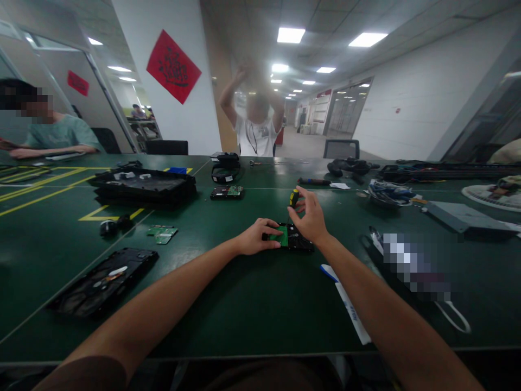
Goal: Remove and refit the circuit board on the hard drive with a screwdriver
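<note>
A hard drive with a green circuit board on its upper face lies on the green table in front of me. My left hand grips its left end, thumb on the near edge and fingers on the far side. Above the drive, my right hand holds a yellow and black screwdriver upright by its handle. The shaft points down at the drive; whether the tip touches a screw is too small to tell.
On the left lie a black drive casing, loose green circuit boards and stacked black trays. Another hard drive sits farther back. To the right are a white and blue packet, a cable bundle and a grey metal box.
</note>
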{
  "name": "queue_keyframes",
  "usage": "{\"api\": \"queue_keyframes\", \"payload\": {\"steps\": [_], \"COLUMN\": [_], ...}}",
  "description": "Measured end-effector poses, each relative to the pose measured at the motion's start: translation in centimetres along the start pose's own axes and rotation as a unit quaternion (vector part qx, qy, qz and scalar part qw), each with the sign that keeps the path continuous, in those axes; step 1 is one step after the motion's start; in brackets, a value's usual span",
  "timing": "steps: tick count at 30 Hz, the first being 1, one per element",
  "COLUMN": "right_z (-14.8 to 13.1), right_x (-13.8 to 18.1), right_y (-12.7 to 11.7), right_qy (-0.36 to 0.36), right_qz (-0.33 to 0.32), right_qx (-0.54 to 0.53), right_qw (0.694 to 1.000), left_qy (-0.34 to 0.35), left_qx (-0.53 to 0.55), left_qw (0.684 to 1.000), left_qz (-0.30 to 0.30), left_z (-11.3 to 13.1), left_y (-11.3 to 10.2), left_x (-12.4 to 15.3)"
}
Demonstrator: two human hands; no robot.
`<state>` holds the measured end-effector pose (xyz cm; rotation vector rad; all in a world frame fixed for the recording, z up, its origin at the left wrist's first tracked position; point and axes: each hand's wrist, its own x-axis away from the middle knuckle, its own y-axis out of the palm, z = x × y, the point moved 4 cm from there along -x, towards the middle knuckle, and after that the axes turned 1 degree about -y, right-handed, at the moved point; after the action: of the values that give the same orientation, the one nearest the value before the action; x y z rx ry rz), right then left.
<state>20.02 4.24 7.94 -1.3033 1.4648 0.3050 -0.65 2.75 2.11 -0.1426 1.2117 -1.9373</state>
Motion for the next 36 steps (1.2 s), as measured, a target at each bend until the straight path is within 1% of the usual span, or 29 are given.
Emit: {"api": "queue_keyframes", "payload": {"steps": [4,13,22,29,36], "right_z": [-0.17,-0.01,0.05,-0.13,-0.30], "right_x": [-0.03,-0.02,0.01,-0.02,-0.07], "right_y": [0.03,-0.02,0.09,-0.06,-0.02], "right_qy": [-0.005,0.008,0.010,0.012,0.008], "right_qz": [-0.007,-0.009,-0.004,0.000,-0.011], "right_qx": [-0.007,0.001,-0.014,-0.017,-0.021], "right_qw": [1.000,1.000,1.000,1.000,1.000], "left_qy": [-0.002,-0.005,0.004,-0.008,-0.003], "left_qx": [0.000,-0.002,-0.001,0.006,0.006], "left_qw": [1.000,1.000,1.000,1.000,1.000], "left_qz": [0.002,-0.002,0.002,-0.001,0.002], "left_z": [0.13,-0.33,0.13,0.34,0.54], "left_y": [-0.08,0.16,-0.06,-0.15,-0.23], "left_x": [0.03,-0.05,0.02,0.05,0.08]}}
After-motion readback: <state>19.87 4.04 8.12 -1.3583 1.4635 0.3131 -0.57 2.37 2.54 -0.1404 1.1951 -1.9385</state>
